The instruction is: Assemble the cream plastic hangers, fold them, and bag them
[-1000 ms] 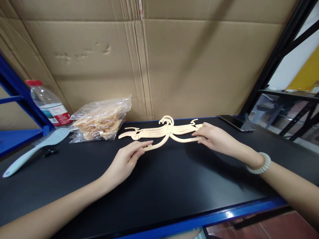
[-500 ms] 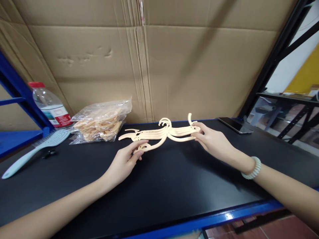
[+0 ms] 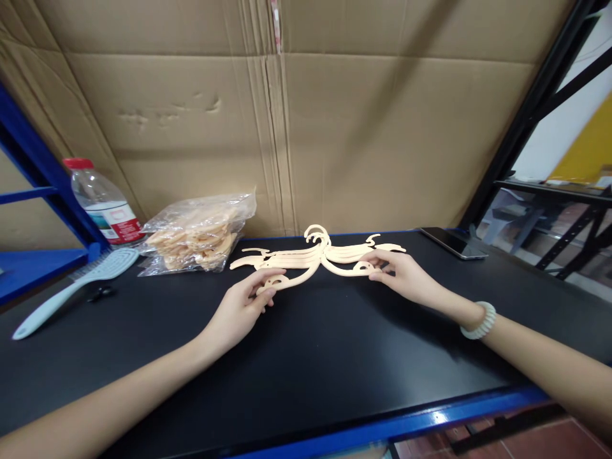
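A cream plastic clothes hanger (image 3: pixel 306 278) is held at both ends, its curved arms spread out and its hook pointing away from me. My left hand (image 3: pixel 242 298) pinches the left end between thumb and fingers. At the right end, my right hand (image 3: pixel 400 273) grips the other arm tip, with a pale coiled band around the wrist. Directly behind lie several matching hangers (image 3: pixel 291 257), stacked flat with their hooks bunched together at the middle. Whether the held hanger touches that stack I cannot tell.
On the left stand a red-capped bottle (image 3: pixel 108 207) and a clear plastic bag (image 3: pixel 196 233) of cream pieces. A pale blue hairbrush (image 3: pixel 76 290) lies near a small black item (image 3: pixel 99 294). A phone (image 3: pixel 452 243) rests at the right rear, before a cardboard wall (image 3: pixel 382 140).
My right hand has shifted from the right end of the stacked hangers to the right tip of the front hanger. My left hand keeps its hold.
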A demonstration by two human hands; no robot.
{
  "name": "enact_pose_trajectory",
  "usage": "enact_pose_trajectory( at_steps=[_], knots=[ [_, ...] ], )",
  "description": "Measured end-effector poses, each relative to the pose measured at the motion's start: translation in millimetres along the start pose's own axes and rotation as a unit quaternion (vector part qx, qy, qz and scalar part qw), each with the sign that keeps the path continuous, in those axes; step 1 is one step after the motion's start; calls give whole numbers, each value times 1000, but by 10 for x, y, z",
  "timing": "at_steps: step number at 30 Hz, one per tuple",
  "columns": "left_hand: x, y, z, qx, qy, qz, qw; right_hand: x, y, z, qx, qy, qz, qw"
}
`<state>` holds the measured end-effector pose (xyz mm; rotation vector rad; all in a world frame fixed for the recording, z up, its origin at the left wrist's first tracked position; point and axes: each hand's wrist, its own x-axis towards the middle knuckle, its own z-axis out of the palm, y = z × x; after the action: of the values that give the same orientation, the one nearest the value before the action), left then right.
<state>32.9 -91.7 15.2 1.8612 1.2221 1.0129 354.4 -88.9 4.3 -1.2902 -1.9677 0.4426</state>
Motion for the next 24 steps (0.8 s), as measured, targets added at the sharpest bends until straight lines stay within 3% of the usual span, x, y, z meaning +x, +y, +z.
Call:
enact_pose_trajectory(
  at_steps=[8,16,19,24],
  knots=[
    [-21,93,36,-65,5,-31,997,48,-26,-38,167,10,36,985],
    [-87,168,110,-139,28,-26,990,-22,-273,33,359,88,94,925],
    [-116,196,140,-165,21,-35,986,-58,-349,99,400,89,102,906],
    [-165,215,195,-170,-13,-54,984,-115,-397,222,379,29,61,923]
  ],
)
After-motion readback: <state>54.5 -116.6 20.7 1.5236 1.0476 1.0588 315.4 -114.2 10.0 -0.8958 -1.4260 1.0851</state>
